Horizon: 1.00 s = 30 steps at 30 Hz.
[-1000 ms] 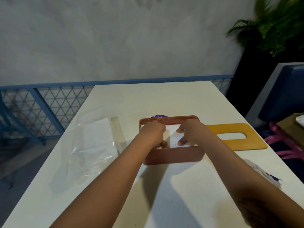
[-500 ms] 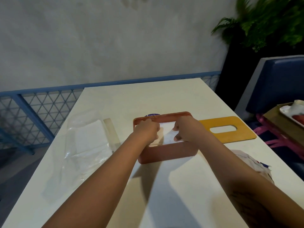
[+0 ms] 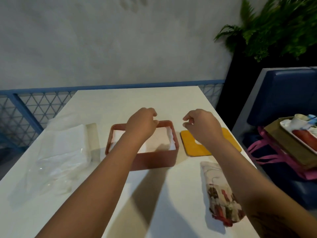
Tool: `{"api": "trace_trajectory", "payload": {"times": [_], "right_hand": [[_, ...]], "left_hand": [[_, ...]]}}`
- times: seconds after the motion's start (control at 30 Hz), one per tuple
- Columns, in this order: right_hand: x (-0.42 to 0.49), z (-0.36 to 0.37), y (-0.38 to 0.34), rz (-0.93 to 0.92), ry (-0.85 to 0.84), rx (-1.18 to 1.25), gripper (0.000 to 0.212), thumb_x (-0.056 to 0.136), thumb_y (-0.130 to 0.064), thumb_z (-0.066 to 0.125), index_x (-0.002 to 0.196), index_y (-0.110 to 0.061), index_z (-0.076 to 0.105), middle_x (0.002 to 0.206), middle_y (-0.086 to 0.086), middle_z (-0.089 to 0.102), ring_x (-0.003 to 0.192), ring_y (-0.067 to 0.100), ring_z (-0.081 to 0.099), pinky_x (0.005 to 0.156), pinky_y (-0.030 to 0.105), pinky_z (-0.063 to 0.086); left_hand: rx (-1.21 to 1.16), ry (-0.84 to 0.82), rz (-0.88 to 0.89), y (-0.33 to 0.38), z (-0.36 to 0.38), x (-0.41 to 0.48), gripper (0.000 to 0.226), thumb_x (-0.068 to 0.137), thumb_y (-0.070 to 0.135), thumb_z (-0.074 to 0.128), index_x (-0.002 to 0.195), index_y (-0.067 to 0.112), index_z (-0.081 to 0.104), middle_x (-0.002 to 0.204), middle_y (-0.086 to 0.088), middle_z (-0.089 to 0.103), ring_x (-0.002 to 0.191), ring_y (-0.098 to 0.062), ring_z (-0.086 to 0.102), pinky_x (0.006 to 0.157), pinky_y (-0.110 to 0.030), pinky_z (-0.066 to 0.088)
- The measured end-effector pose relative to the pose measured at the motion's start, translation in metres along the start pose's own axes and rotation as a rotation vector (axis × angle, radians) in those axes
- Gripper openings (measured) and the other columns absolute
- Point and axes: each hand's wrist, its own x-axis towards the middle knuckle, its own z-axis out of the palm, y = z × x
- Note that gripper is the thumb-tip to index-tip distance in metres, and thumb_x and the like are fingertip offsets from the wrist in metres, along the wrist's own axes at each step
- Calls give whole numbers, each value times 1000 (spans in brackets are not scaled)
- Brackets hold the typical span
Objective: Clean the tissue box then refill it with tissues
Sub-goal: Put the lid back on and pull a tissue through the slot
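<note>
Seating the lid (image 3: 190, 146) from just right of the tissue box (image 3: 154, 160) could crush the ruffled tissues (image 3: 163, 140) inside; your right grip (image 3: 202, 127) hangs slack and empty, your left grip's (image 3: 140, 126) hold is unclear.

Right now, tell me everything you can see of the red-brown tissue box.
The tissue box is a rectangular red-brown tray with rounded corners, plastic by its look, lidless. It sits flat on the white table, between a plastic-wrapped tissue pack and the yellow lid. A white tissue stack fills it. The left hand is over its far rim; whether it touches is unclear.
</note>
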Motion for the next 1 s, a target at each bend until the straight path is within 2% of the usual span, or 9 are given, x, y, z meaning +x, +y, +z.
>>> {"api": "trace_trajectory", "payload": {"times": [0.17, 0.3, 0.4, 0.6, 0.77, 1.0], "right_hand": [[5, -13, 59, 142, 14, -18, 21, 88, -24, 61, 108, -20, 66, 108, 1, 64, 98, 20, 59, 74, 31, 48], [10, -14, 101, 199, -30, -60, 24, 88, -25, 61, 112, -20, 65, 113, 3, 63, 101, 23, 59, 75, 34, 50], [13, -9, 124, 206, -72, -101, 27, 88, -23, 60, 115, -17, 63, 116, 5, 62, 104, 25, 58, 77, 37, 53], [22, 8, 160, 206, -193, -213, 33, 88, -28, 59, 117, -12, 58, 118, 10, 56, 109, 29, 53, 74, 36, 48], [26, 23, 177, 223, -271, -246, 34, 89, -34, 56, 115, -11, 53, 119, 12, 53, 115, 30, 45, 69, 34, 37], [29, 32, 182, 235, -311, -245, 42, 88, -40, 57, 117, -9, 52, 120, 13, 53, 116, 30, 46, 77, 37, 45]], "left_hand": [[-111, 74, 131, 68, 18, -2, 32, 92, 28, 55, 122, 18, 58, 122, -3, 59, 105, -21, 59, 84, -30, 45], [-56, 23, 167, 113, 53, 1, 33, 93, 29, 54, 124, 17, 57, 122, -4, 57, 108, -22, 58, 82, -28, 44], [6, -30, 114, 126, 82, 9, 34, 93, 29, 54, 124, 15, 56, 120, -7, 57, 106, -25, 58, 79, -29, 44], [136, -150, -66, 127, 129, 20, 33, 90, 31, 55, 114, 9, 52, 113, -12, 57, 104, -29, 54, 71, -31, 39], [208, -185, -160, 122, 152, 23, 34, 90, 34, 53, 114, 10, 49, 116, -12, 58, 107, -30, 52, 74, -31, 36], [230, -218, -226, 114, 163, 26, 45, 88, 41, 56, 118, 9, 47, 116, -12, 59, 104, -31, 57, 73, -33, 41]]}}
